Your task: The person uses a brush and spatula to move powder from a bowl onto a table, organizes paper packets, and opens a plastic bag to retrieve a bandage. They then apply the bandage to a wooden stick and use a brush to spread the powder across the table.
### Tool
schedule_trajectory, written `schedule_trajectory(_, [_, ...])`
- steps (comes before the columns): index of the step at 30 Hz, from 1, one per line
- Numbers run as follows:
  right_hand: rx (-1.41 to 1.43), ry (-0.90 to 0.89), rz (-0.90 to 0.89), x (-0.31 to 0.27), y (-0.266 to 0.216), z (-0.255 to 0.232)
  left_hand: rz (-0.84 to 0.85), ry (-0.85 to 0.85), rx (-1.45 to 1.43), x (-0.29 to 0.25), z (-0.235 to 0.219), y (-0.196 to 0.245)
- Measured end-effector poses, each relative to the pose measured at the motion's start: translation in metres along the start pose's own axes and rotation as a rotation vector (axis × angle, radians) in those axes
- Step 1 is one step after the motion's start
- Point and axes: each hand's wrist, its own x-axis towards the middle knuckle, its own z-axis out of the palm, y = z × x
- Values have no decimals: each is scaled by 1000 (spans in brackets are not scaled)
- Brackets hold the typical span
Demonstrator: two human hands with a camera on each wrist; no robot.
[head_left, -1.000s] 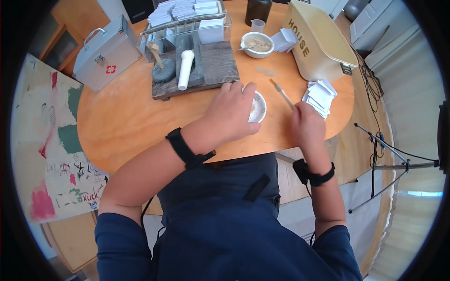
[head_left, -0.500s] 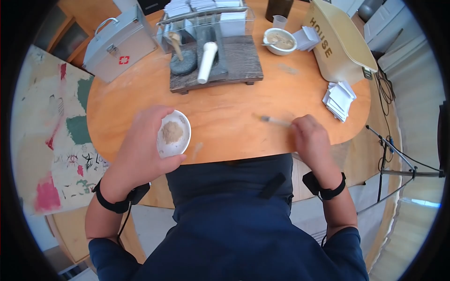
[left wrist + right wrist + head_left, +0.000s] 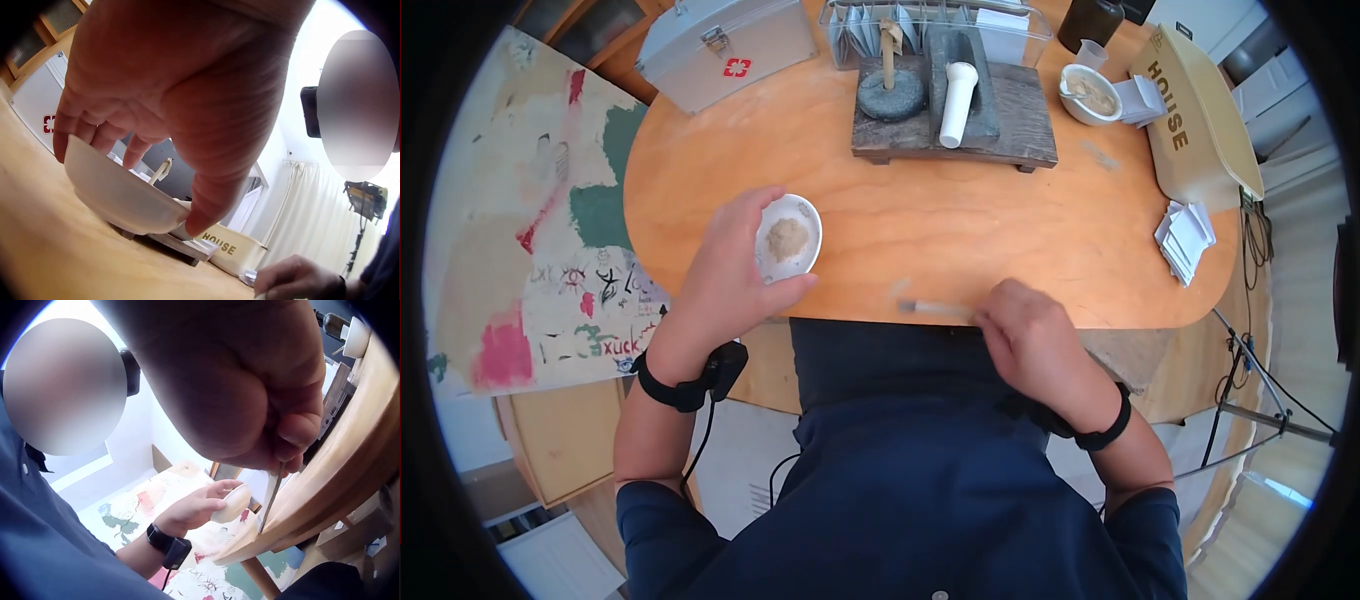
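Observation:
My left hand (image 3: 725,255) grips a small white bowl (image 3: 808,218) by its rim, thumb and fingers on opposite sides. Inside lies a heap of beige powder (image 3: 786,240). In the left wrist view the bowl (image 3: 119,194) is tilted, close over the table. My right hand (image 3: 1030,335) pinches a slim brush (image 3: 940,309) by its pale handle, low at the table's front edge. The brush tip, blurred, points left beside a faint powder smear (image 3: 898,288) on the wood. From the right wrist the brush (image 3: 270,503) angles down to the table edge.
A dark wooden stand (image 3: 1025,120) at the back carries a stone trough, a round grinding stone and a white pestle (image 3: 958,105). Right of it are a bowl of powder (image 3: 1090,97), paper packets (image 3: 1186,240) and a HOUSE bin (image 3: 1200,150). A silver case (image 3: 730,45) stands back left.
My left hand has carried the bowl from mid-table to the left. My right hand has brought the brush leftward and down to the front edge. The head view has shifted left.

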Motion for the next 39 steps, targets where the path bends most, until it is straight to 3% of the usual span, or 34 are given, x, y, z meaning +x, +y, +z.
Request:
schedule_trajectory(1, [-3, -5, 3, 3, 2, -2, -1, -1, -7, -1, 1, -1])
schedule_trajectory(3, [-72, 180, 143, 8, 7, -4, -5, -2, -10, -1, 1, -1])
schedule_trajectory(8, [93, 78, 92, 8, -9, -4, -16, 4, -28, -2, 6, -5])
schedule_trajectory(10, [-95, 97, 104, 11, 1, -1, -10, 5, -48, -2, 7, -5])
schedule_trajectory(11, [-170, 188, 160, 15, 8, -5, -5, 2, -45, -2, 7, -4])
schedule_trajectory(14, [-36, 242, 236, 14, 8, -19, 1, 4, -45, -3, 9, 0])
schedule_trajectory(18, [62, 46, 134, 5, -2, -12, 29, 1, -66, -2, 16, 2])
schedule_trajectory(20, [-93, 106, 119, 7, 16, -15, 34, -9, -76, -1, 17, 6])
schedule_trajectory(22, [-114, 304, 331, 13, 24, -22, 33, -14, -80, 0, 19, 10])
schedule_trajectory(24, [-87, 303, 259, 13, 15, -23, 41, -45, -108, 0, 21, 14])
schedule_trajectory(26, [95, 98, 96, 13, 3, -21, 70, -62, -106, 2, 24, 16])
schedule_trajectory(27, [1, 81, 111, 16, 5, -24, 90, -67, -106, 4, 25, 17])
schedule_trajectory(28, [-6, 87, 115, 19, 17, -25, 100, -67, -109, 6, 26, 20])
schedule_trajectory(30, [-209, 292, 250, 27, 45, -27, 135, -45, -107, 7, 27, 26])
schedule_trajectory(31, [-154, 312, 325, 31, 45, -30, 141, -39, -106, 7, 28, 27])
schedule_trajectory(32, [-158, 320, 322, 33, 42, -30, 164, -49, -109, 7, 29, 28])
schedule_trajectory(35, [4, 137, 66, 32, 31, -15, 202, -80, -115, 6, 30, 35])
schedule_trajectory(39, [-243, 317, 233, 39, 58, -24, 230, -138, -132, 9, 33, 44])
